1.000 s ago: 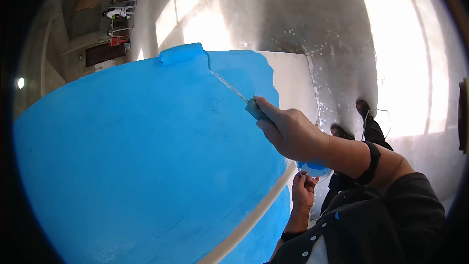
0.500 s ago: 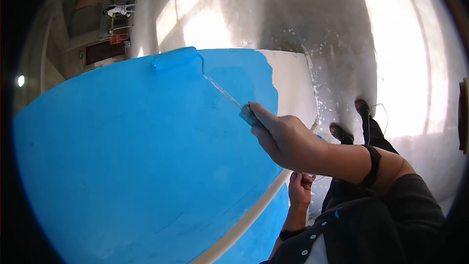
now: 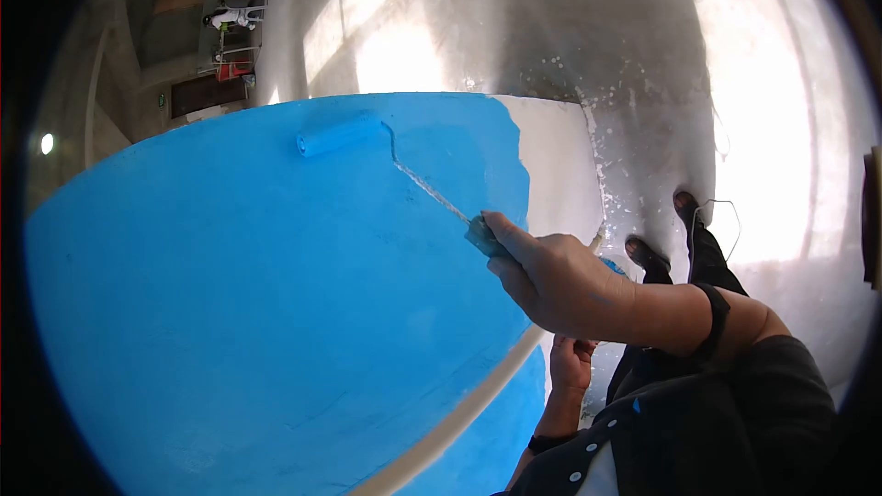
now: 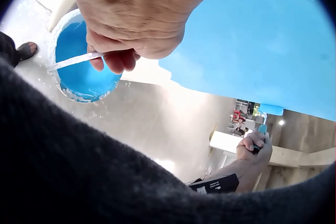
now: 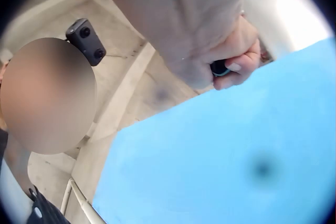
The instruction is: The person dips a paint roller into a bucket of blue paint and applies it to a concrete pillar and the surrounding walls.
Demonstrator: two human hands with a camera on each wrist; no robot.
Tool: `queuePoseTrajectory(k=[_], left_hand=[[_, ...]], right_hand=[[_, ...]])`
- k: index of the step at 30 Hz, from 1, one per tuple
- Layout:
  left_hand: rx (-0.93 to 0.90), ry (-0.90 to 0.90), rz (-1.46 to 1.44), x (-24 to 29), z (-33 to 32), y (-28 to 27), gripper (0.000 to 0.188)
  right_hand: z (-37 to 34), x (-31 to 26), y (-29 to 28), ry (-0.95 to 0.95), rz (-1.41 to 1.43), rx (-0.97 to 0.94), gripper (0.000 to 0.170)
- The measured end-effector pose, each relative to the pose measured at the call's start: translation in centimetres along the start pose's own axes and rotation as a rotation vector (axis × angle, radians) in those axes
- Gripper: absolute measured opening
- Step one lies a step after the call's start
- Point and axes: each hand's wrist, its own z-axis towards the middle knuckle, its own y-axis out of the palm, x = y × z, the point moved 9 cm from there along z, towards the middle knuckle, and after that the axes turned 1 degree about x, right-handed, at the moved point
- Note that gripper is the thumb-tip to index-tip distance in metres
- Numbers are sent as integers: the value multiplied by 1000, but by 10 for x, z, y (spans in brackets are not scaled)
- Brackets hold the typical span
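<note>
The right hand [image 3: 570,285] grips the handle of a paint roller, whose blue sleeve [image 3: 340,135] lies against the blue-painted wall [image 3: 276,266] a little below its upper edge. In the right wrist view the fingers of the right hand [image 5: 236,58] curl round the dark handle end [image 5: 219,67]. Fingers of the left hand [image 4: 136,29] are curled round the white, paint-smeared handle [image 4: 79,60] of a bucket [image 4: 63,90] with blue paint inside. In the head view the left hand [image 3: 571,366] is below the right forearm, and most of the bucket is hidden.
An unpainted pale strip [image 3: 560,165] borders the blue at the right. A cream-coloured rail [image 3: 459,413] crosses the wall's lower part. Paint spots mark the grey floor [image 3: 634,110] by the person's feet [image 3: 649,253]. People and red objects stand far off at the upper left.
The roller sleeve has moved down from the wall's upper edge, and the right hand has lowered with it. The bucket, seen more fully earlier, is now mostly behind the right hand and forearm.
</note>
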Motion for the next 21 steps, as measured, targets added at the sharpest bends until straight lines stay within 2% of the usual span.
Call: queuePoseTrajectory(k=[1,4,6,8,10,13,16,17,21], left_hand=[[-137,16,-8,-8,13,-14,12],[-189,-4,-69,-8,8,-5,12],[-53,18,-7,-3,0,-1,13],[-138,-7,-58,-5,1,1,13],[-46,7,-8,0,0,-2,13],[-104,15,-31,-3,-1,-7,13],[-93,13,-55,0,-6,3,12],[-112,8,-72,-2,-4,-1,12],[-121,16,-77,-2,0,-8,13]], right_hand=[[-2,1,1,-27,-8,42,43],[28,-2,-8,-31,28,86,43],[34,-6,-9,-5,15,53,43],[18,-3,-5,43,31,28,41],[8,-3,-2,36,2,13,39],[25,-8,-12,-49,55,119,38],[39,-11,-12,-75,33,135,39],[29,-13,-10,-26,46,68,40],[8,-6,-4,-38,15,97,42]])
